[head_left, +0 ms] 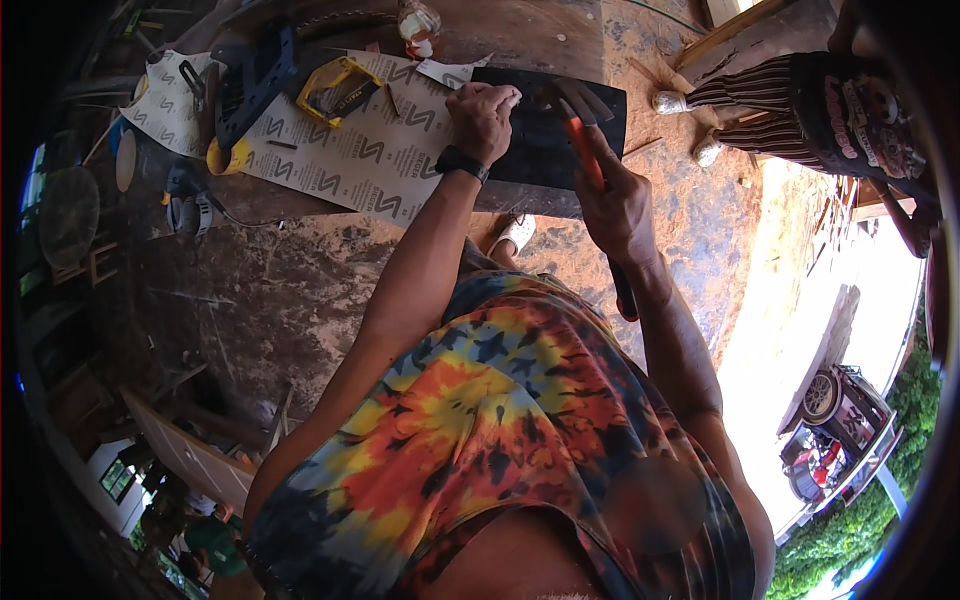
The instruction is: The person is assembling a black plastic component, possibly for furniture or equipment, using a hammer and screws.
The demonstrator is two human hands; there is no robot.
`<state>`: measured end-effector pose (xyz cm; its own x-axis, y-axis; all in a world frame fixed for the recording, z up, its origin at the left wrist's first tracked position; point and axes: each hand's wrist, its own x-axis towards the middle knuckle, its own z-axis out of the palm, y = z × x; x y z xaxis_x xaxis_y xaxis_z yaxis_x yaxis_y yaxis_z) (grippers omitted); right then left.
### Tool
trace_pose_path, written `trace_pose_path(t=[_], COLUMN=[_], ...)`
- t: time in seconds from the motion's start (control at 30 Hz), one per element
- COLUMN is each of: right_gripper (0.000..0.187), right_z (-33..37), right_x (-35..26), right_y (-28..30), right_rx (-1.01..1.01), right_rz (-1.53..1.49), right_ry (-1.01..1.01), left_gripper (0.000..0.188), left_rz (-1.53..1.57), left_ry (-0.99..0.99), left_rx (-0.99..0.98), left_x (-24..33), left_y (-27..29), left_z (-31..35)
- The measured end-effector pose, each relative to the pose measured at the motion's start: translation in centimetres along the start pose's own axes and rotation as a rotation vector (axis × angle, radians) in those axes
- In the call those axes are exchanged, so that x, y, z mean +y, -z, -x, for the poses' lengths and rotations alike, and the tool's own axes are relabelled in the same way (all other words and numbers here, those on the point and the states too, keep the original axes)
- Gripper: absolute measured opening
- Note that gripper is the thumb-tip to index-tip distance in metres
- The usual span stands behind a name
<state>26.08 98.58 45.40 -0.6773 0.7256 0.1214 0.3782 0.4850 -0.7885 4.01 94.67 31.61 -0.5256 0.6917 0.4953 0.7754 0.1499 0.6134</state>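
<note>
My right hand point(615, 215) is wrapped round the orange and black handle of a hammer point(586, 150). The hammer's metal head is over a black sheet point(545, 165) on the workbench. To its left, my left hand point(482, 118), with a dark band on the wrist, rests at the black sheet's left part. Its fingers are curled together; whatever they may pinch is hidden. Beside that hand spreads a pale sheet with a repeated dark print point(330, 170), and a small offcut of it point(450, 74) lies just beyond.
On the pale sheet lie a yellow-framed tool point(343, 90), a dark blue slotted piece point(255, 85) and a yellow roll point(228, 157). A corded power tool point(187, 203) is at the left. Another person point(800, 110) stands at the right. A vehicle point(838, 425) is outside.
</note>
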Motion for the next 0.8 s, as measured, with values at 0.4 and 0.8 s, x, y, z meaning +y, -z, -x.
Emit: trace_pose_path(t=[0.4,0.8], right_gripper=[0.064,0.066], right_z=[0.0,-2.0], right_x=[0.0,-0.2], right_y=[-0.1,-1.9], right_rx=[-0.035,0.016], right_rz=[0.022,0.027], right_ry=[-0.045,0.134], left_gripper=[0.01,0.019], left_rz=[-0.031,-0.09], left_ry=[-0.018,-0.136], left_rx=[-0.011,-0.002], left_x=[0.2,0.6], left_y=[0.4,0.5], left_z=[0.0,0.3])
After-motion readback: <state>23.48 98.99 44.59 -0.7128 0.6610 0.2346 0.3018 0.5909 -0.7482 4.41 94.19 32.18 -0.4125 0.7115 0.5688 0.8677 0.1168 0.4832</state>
